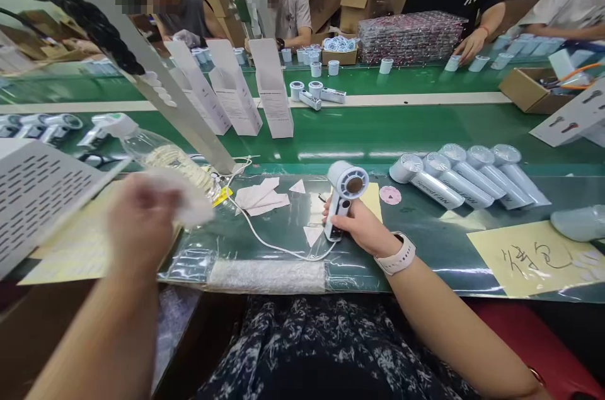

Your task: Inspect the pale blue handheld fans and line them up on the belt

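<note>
My right hand (pixel 362 227) is wrapped round the handle of a light-blue handheld fan (pixel 347 186), holding it upright above the bench. A white cable (pixel 265 245) runs along the bench up to the foot of its handle. At the left my left hand (pixel 142 223) is raised and smeared by motion. Its closed fingers grip a blurred white wipe (pixel 186 198). Folded white cloth (pixel 263 196) lies between my hands, with small white paper triangles (pixel 312 236) beside the fan. A round pink sticker (pixel 390 195) is to the right of the fan.
Several bagged fans (pixel 466 176) lie at the right, near a yellow sheet (pixel 534 258) with handwriting. A clear bottle (pixel 167 157) leans by a slanted post (pixel 179 116). Open white boxes (pixel 274 94) stand on the green conveyor (pixel 368 129). Several people sit opposite, one hand (pixel 472 46) touching a cup-shaped part.
</note>
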Motion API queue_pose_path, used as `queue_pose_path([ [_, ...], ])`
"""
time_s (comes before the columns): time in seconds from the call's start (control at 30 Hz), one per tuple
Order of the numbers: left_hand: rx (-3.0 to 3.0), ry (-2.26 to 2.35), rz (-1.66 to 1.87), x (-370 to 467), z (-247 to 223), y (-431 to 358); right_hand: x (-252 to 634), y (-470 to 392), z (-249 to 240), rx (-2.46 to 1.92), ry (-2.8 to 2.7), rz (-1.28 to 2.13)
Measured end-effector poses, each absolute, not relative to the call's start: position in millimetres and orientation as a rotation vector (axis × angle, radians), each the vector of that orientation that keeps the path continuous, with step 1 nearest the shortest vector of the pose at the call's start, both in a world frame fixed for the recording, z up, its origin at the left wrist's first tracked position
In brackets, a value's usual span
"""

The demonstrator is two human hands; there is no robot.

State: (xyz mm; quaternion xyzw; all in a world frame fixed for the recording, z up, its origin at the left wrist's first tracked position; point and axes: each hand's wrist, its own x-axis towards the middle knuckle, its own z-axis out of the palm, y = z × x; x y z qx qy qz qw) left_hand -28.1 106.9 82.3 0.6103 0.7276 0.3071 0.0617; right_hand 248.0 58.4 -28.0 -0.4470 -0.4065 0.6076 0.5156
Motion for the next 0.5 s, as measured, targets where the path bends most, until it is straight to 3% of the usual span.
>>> queue_pose_path([
  [0.17, 2.325, 1.534, 0.253, 53, 20, 104, 243, 58, -29, -1.055, -1.036, 1.496],
  [0.3, 2.339, 1.453, 0.248, 84, -9, 103, 244, 59, -26, -1.033, -1.026, 1.470],
  [0.5, 2.270, 1.325, 0.329, 75, -17, 106, 242, 57, -26, -0.979, -0.967, 1.447],
])
